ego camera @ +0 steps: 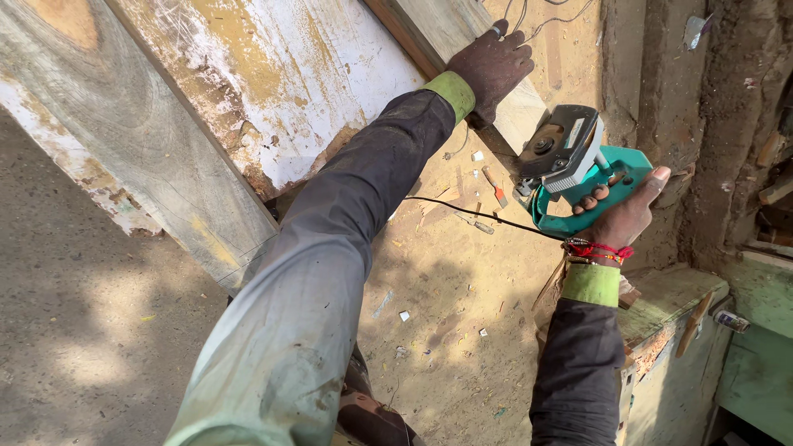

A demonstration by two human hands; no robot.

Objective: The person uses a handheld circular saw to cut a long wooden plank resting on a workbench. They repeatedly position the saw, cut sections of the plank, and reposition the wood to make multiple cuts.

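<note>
In the head view we look down along 2 dark sleeves with green cuffs. Our left hand reaches up and forward and lies palm down on the end of a pale wooden plank that runs off the top of the frame; its fingers curl over the plank's far edge, gripping the wood. Our right hand sits lower and to the right, clenched around the handle of a teal power cutter, with the fingertips wrapped through the grip and the thumb stretched along its upper side. The cutter hangs in the air just beside the near end of the plank, its grey guard and round hub turned toward the wood, not touching it as far as we can tell. A thin black cord trails from the tool leftward across the sandy ground. A red thread bracelet circles the right wrist. To the left, 1 wide weathered board with flaking white paint leans across the frame. On the ground between our arms lie a small orange-handled tool and scattered chips. At the lower right stands a worn green cabinet.
</note>
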